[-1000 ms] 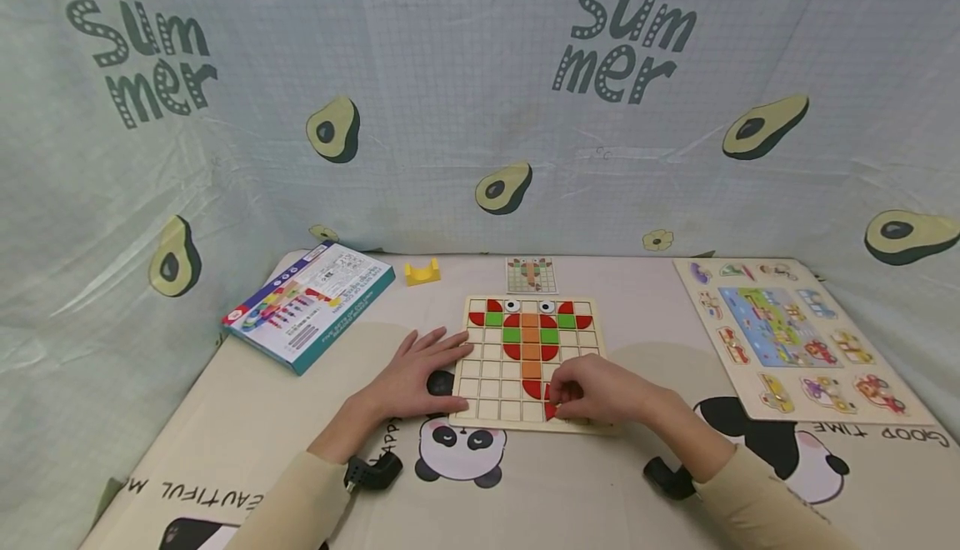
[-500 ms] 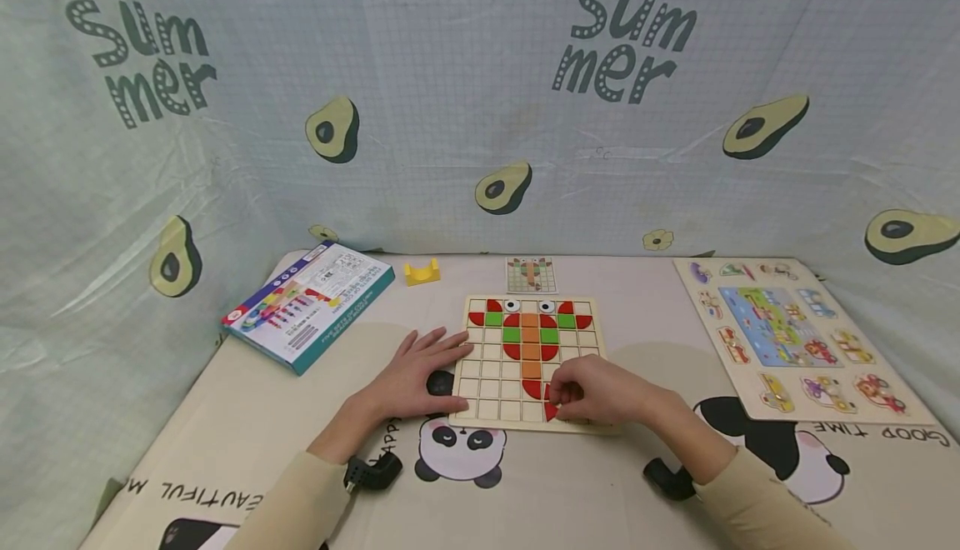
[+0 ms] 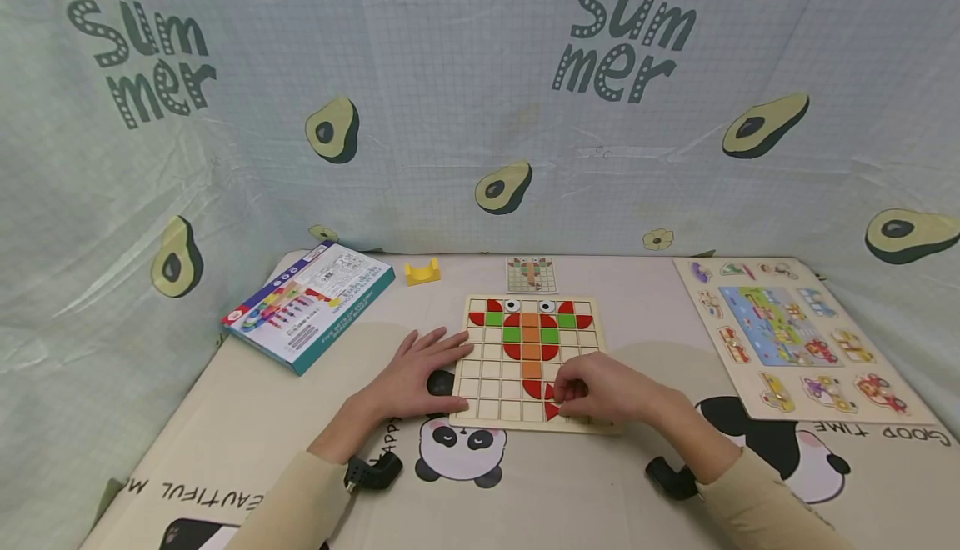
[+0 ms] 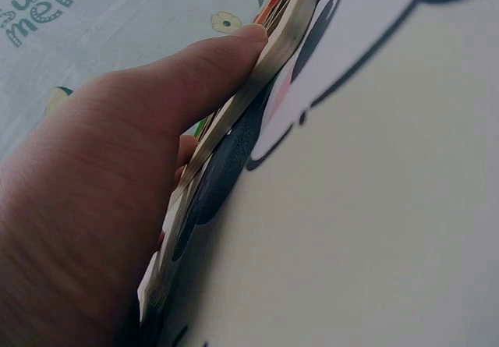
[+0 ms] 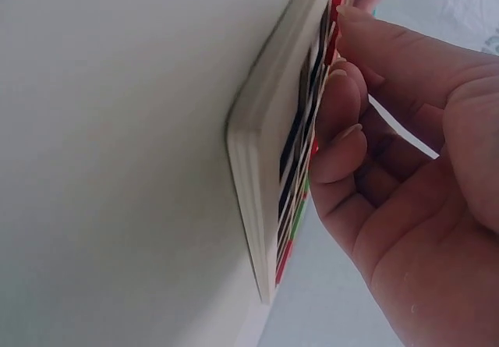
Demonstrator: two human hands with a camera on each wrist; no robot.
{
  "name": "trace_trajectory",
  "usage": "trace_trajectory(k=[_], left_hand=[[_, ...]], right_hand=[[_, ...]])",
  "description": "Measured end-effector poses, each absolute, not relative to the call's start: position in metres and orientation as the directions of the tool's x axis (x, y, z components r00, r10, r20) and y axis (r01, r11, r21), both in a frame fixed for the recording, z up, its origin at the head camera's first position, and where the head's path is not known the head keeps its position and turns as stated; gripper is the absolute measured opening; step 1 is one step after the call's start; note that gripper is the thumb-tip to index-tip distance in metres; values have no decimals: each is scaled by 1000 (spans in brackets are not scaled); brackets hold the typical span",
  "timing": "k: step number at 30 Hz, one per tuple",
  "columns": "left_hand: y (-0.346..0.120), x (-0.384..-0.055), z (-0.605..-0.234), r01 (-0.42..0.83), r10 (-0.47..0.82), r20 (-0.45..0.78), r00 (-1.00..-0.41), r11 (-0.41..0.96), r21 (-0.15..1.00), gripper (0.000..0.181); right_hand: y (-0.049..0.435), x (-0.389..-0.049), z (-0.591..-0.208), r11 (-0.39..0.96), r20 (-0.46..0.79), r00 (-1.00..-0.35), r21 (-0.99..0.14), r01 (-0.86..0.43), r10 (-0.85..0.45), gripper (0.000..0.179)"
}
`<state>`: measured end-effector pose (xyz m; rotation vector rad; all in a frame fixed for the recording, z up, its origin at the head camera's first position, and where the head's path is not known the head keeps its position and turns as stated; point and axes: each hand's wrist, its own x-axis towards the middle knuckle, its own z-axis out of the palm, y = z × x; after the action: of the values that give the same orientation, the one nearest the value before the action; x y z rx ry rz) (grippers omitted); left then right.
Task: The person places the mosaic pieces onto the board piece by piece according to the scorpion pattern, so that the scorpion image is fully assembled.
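A wooden grid board (image 3: 480, 387) lies mid-table with several coloured pieces forming a creature: red corners, green squares, an orange column (image 3: 531, 350) and two eye pieces (image 3: 547, 307). My left hand (image 3: 416, 375) has its fingers spread along the board's left edge; in the left wrist view the thumb (image 4: 210, 74) rests on the rim. My right hand (image 3: 600, 387), fingers curled, pinches a red piece (image 3: 552, 411) at the lower right cells. In the right wrist view the thumb (image 5: 405, 54) touches red; the fingers partly cover the piece.
A small pattern card (image 3: 532, 276) lies behind the board. To the left are a toy box (image 3: 311, 304) and a yellow curved block (image 3: 422, 272). A wooden vehicle puzzle (image 3: 806, 337) lies at right. A patterned cloth wall (image 3: 420, 58) rises behind.
My right hand has shifted very slightly to the right and up, and the red by its fingertips shows a little differently. The left hand and the board have stayed in place.
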<state>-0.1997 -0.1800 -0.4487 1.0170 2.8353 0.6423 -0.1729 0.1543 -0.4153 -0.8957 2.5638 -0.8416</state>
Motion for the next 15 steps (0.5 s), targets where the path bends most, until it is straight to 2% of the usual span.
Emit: trace_trajectory(k=[6,15], left_hand=[[-180,-199,-449,593,620,79,-781,695,407,84],[-180,-200,-450,597,624,81,-777,691,408,83]], right_hand=[[157,-172,-412,643,-91,-774,-623,-446,-626,10],[154,-171,-414,617,-82,-759,-642,-456,-646,11]])
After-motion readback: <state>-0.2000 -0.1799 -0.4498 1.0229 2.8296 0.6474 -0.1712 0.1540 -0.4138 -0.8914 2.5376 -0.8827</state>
